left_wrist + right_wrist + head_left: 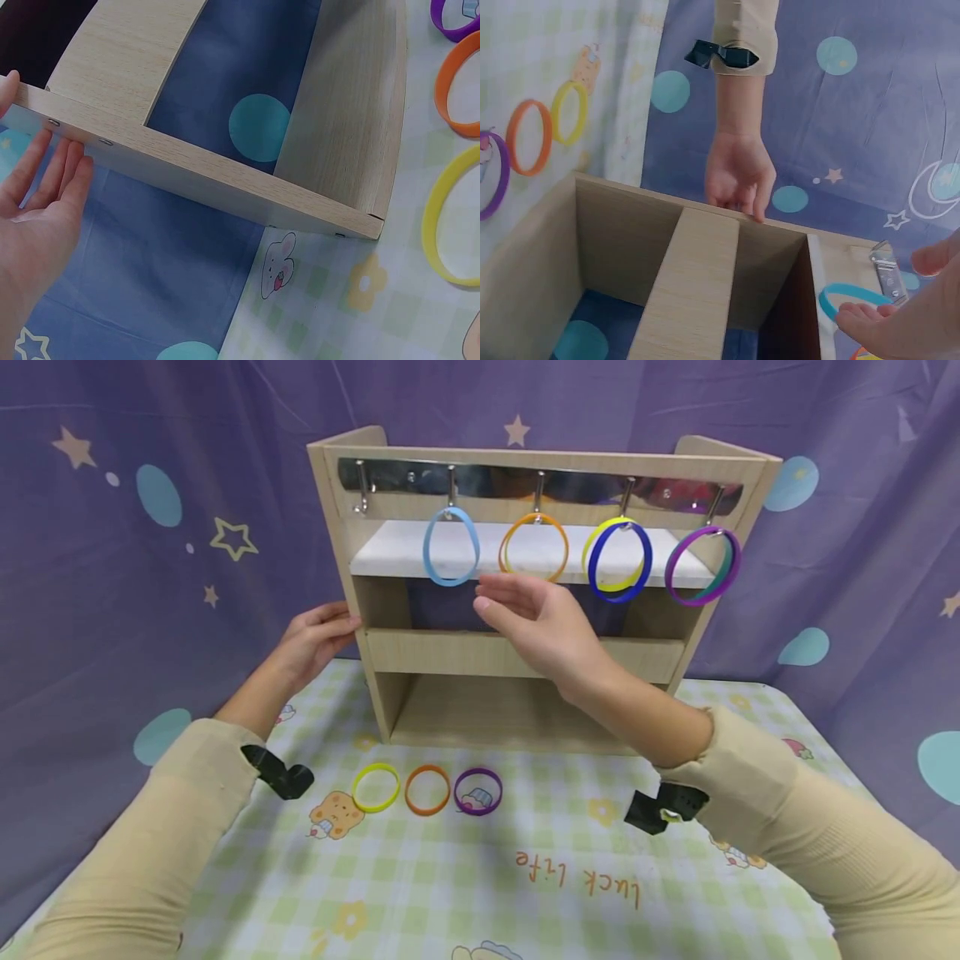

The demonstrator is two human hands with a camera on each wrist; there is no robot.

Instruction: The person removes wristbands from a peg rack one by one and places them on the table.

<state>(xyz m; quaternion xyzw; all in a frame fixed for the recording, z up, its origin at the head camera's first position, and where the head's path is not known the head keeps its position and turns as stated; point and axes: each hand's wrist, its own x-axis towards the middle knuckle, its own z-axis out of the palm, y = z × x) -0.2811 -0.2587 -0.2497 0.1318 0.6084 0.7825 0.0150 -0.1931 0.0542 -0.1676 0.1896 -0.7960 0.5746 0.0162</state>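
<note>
My left hand [315, 639] touches the left side panel of a wooden shelf [525, 653], its straight fingers on the outer face and the thumb by the front edge. In front of the hook rail, my right hand [551, 631] is raised with loosely bent fingers and nothing gripped. Its fingertips are close to a light blue ring [426, 548] hanging from the second hook from the left; contact is unclear. An orange ring [566, 545], partly behind that hand, shares the middle hook with another ring. Farther right hang yellow [587, 548] and dark blue [592, 570] rings, then purple [738, 564] and teal [726, 570] ones.
The leftmost hook [363, 487] bears no ring. On the checked tablecloth [420, 877], yellow [356, 788], orange [408, 793] and purple [500, 790] rings lie in a row before the shelf. A purple curtain [187, 610] hangs behind.
</note>
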